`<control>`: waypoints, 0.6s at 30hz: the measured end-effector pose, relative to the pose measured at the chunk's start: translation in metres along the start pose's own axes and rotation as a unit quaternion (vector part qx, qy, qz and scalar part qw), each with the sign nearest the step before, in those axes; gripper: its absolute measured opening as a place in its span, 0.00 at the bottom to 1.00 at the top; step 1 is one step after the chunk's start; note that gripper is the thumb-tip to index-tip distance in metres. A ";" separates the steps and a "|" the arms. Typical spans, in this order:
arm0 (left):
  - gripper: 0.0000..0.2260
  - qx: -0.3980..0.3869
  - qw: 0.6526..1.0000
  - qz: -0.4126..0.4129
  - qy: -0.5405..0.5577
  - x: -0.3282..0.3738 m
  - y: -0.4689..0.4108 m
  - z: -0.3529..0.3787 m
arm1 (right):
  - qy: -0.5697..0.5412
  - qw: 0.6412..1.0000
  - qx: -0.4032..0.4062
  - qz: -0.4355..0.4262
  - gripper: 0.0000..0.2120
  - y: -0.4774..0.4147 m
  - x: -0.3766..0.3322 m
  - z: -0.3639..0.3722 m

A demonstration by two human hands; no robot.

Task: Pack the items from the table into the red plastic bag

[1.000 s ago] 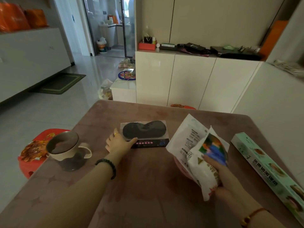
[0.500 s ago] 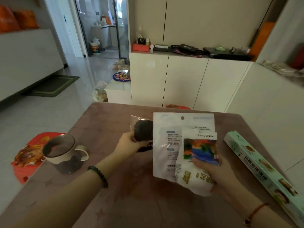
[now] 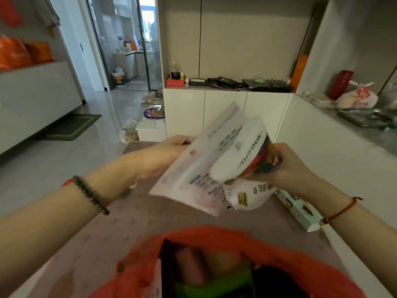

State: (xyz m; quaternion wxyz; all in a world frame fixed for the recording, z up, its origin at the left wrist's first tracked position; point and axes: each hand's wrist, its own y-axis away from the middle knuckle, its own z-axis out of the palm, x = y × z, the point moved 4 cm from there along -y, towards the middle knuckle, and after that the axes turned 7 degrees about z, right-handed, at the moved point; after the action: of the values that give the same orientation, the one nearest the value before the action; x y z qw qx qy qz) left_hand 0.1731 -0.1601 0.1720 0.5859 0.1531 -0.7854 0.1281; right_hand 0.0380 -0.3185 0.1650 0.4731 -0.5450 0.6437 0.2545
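The red plastic bag (image 3: pixel 217 233) stands open at the near edge of the table (image 3: pixel 137 224), with green and dark items inside. Above the table my right hand (image 3: pixel 296 168) grips a white pouch with a colourful picture (image 3: pixel 242 155) together with a flat white packet (image 3: pixel 199 177). My left hand (image 3: pixel 169 151) holds the flat packet's far left edge, fingers curled round it. The black eye-mask packet is out of sight behind them. A long pale green box (image 3: pixel 298 209) lies on the table under my right wrist.
White cabinets (image 3: pixel 225 112) stand just beyond the table. A counter on the right carries a tray and a tied white bag (image 3: pixel 358 97). A red stool (image 3: pixel 67 182) peeks out past my left forearm. Tiled floor stretches off to the left.
My left hand lifted the eye-mask packet and came over to the packets in my right hand. The view dropped back, bringing the open red bag into sight below both hands.
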 end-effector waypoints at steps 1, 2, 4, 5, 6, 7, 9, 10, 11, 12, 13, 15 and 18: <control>0.13 -0.006 0.998 0.005 0.066 0.008 0.017 0.009 | -0.022 0.999 0.043 -0.006 0.14 0.014 -0.007 -0.008; 0.20 -0.009 0.995 0.003 0.099 0.011 0.034 0.017 | -0.049 0.995 0.083 -0.019 0.13 0.029 -0.013 -0.016; 0.37 -0.036 0.998 -0.033 0.034 0.000 0.071 0.036 | -0.101 0.981 0.160 -0.035 0.14 0.064 -0.023 -0.029; 0.44 -0.046 0.997 -0.063 -0.029 -0.010 0.088 0.047 | -0.113 0.973 0.199 -0.040 0.15 0.082 -0.027 -0.034; 0.47 -0.058 0.989 -0.090 -0.097 -0.019 0.104 0.058 | -0.108 0.964 0.238 -0.047 0.18 0.101 -0.032 -0.037; 0.48 -0.068 0.978 -0.098 -0.170 -0.023 0.117 0.068 | -0.093 0.957 0.271 -0.055 0.22 0.118 -0.038 -0.038; 0.49 -0.061 0.929 -0.091 -0.354 -0.033 0.132 0.077 | -0.036 0.951 0.294 -0.085 0.32 0.147 -0.054 -0.031; 0.46 -0.039 0.900 -0.087 -0.426 -0.039 0.132 0.075 | -0.023 0.951 0.292 -0.103 0.39 0.157 -0.061 -0.024; 0.36 -0.010 0.873 -0.085 -0.481 -0.041 0.129 0.072 | -0.017 0.947 0.296 -0.121 0.47 0.167 -0.064 -0.017; 0.24 0.028 0.849 -0.071 -0.524 -0.043 0.124 0.068 | -0.018 0.946 0.295 -0.132 0.50 0.176 -0.063 -0.007; 0.16 0.063 0.838 -0.052 -0.540 -0.043 0.118 0.065 | -0.008 0.946 0.292 -0.141 0.49 0.183 -0.061 0.005; 0.12 0.129 0.850 -0.027 -0.509 -0.042 0.108 0.056 | 0.062 0.938 0.291 -0.179 0.33 0.194 -0.055 0.031; 0.05 0.155 0.887 0.006 -0.436 -0.043 0.098 0.039 | 0.145 0.932 0.251 -0.219 0.17 0.189 -0.036 0.072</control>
State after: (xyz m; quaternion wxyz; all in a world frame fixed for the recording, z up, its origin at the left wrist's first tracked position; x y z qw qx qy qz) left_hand 0.1119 -0.0806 0.1175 0.1530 0.2779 -0.9326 0.1721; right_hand -0.1174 -0.1891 0.1307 0.5395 -0.5674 0.6128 -0.1072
